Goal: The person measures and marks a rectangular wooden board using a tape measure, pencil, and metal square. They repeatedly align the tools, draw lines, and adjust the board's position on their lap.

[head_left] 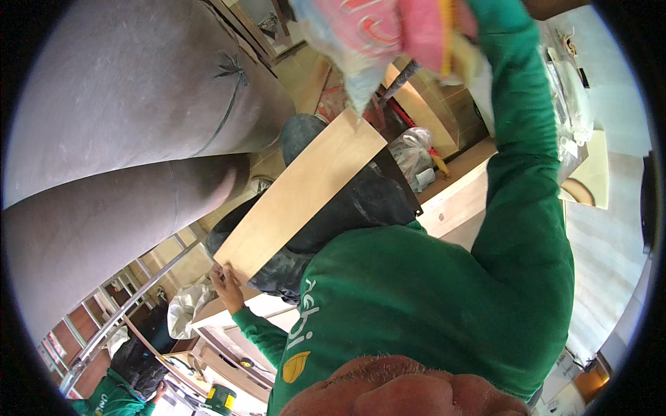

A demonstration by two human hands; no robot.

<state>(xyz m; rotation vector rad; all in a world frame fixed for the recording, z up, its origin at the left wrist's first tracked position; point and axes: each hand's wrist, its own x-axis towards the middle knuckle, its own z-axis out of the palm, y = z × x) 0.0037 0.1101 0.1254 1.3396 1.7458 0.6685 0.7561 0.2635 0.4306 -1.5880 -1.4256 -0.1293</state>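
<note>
A long, pale wooden board (305,191) lies slantwise across my dark-trousered legs. At its lower left end my left hand (229,288) grips the edge, thumb on the top face and the other fingers partly hidden. A pink and clear plastic bag (364,35), blurred by motion, hangs over the far end. Its narrow pointed tip comes down at the board's far edge; whether it touches cannot be told. My right arm, in a green sleeve, reaches up to the bag and holds it aloft. The right hand itself is mostly hidden behind the bag and the picture's top rim.
Large grey wrapped rolls (139,90), one tied with cord, fill the left. A crumpled clear bag (414,156) sits beyond the board, near red-handled tools. A metal ladder (132,305) stands lower left, near a co-worker in a green sleeve (114,395). A white sack (186,308) lies nearby.
</note>
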